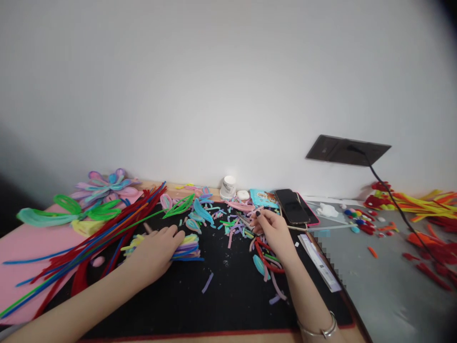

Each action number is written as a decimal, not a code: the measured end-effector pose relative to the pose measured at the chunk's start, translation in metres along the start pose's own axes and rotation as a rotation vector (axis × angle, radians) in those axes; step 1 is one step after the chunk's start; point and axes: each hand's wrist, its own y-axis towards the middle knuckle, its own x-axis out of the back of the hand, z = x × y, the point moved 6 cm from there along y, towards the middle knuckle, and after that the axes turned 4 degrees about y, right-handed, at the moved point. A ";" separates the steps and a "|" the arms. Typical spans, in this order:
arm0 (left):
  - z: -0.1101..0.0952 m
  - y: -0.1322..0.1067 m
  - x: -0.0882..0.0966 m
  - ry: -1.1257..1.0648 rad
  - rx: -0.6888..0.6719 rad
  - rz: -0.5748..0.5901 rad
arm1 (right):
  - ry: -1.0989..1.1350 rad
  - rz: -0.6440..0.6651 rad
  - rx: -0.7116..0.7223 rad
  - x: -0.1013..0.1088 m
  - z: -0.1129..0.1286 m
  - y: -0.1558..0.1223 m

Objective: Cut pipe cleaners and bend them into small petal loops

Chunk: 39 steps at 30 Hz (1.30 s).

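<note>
My left hand (157, 250) lies over a bundle of short pastel pipe cleaners (189, 247), its fingers curled down onto them. Yellow, purple and blue ends stick out on both sides of the hand. My right hand (273, 231) is closed round what look like small scissors (244, 219), whose thin metal blades point up and left. Their handles are hidden in the fingers. Beneath and around the right hand are many cut pipe cleaner pieces (230, 233) on the black mat (228, 305). Red and pink pipe cleaner loops (262, 257) lie by the wrist.
Long pipe cleaners (103, 238) cross the left side, beside a green looped flower (67, 212) and a pastel flower (107, 186). A white cup (228, 186), a blue packet (263, 197) and a phone (291, 207) stand or lie along the wall. A black cable (392, 200) hangs at right.
</note>
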 end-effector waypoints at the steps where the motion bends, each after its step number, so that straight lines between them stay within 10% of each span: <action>1: 0.000 0.001 0.000 0.008 -0.009 -0.015 | -0.015 0.001 0.001 -0.002 0.000 0.000; 16: -0.011 0.007 0.003 -0.003 -0.108 0.071 | -0.854 0.290 0.364 -0.164 0.021 0.036; 24: -0.014 0.005 0.001 -0.027 -0.125 0.072 | -0.806 0.433 0.388 -0.166 0.019 0.059; 31: -0.013 0.006 -0.002 -0.058 -0.118 0.101 | -0.683 0.290 0.373 -0.158 0.058 0.104; 39: -0.014 0.007 -0.005 -0.063 -0.140 0.059 | -0.756 0.402 0.494 -0.205 0.054 0.125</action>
